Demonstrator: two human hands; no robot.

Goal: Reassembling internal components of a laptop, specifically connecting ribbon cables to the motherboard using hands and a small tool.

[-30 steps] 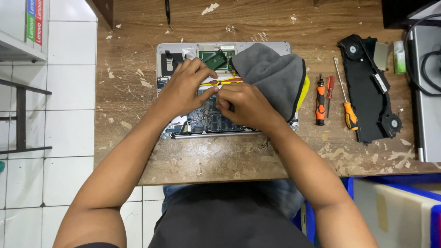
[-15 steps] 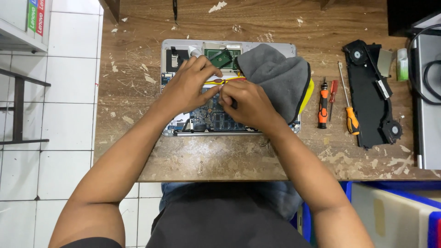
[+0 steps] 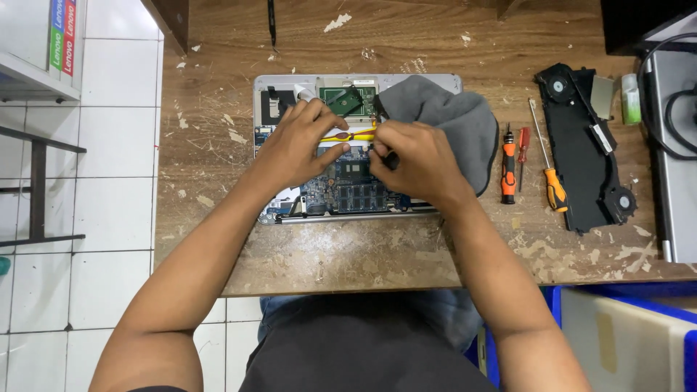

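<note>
Opened laptop (image 3: 341, 189) at centre of the wooden desk (image 3: 218, 87), left hand (image 3: 294, 145) resting open-fingered on it, right hand (image 3: 417, 163) pinching a dark tool (image 3: 389, 160), grey cloth (image 3: 457, 120) beside, screwdrivers (image 3: 508, 167) right of it

This was an electronics repair workshop, a small and well-used one. The wooden table (image 3: 218, 181) was scarred, scratched and flecked with pale chips, the sort of wear that comes from daily bench work. On it lay an opened laptop (image 3: 341, 185) with its circuit board bare, partly covered by a grey cloth (image 3: 454, 120). Just beside it sat two screwdrivers with orange handles (image 3: 509, 174) and (image 3: 555, 190), and a removed black panel with cooling fans (image 3: 584, 156). Another closed grey machine (image 3: 679, 145) with a black cable waited at the far edge. White floor tiles (image 3: 102, 181) and blue storage bins (image 3: 632, 334) sat below.
</note>
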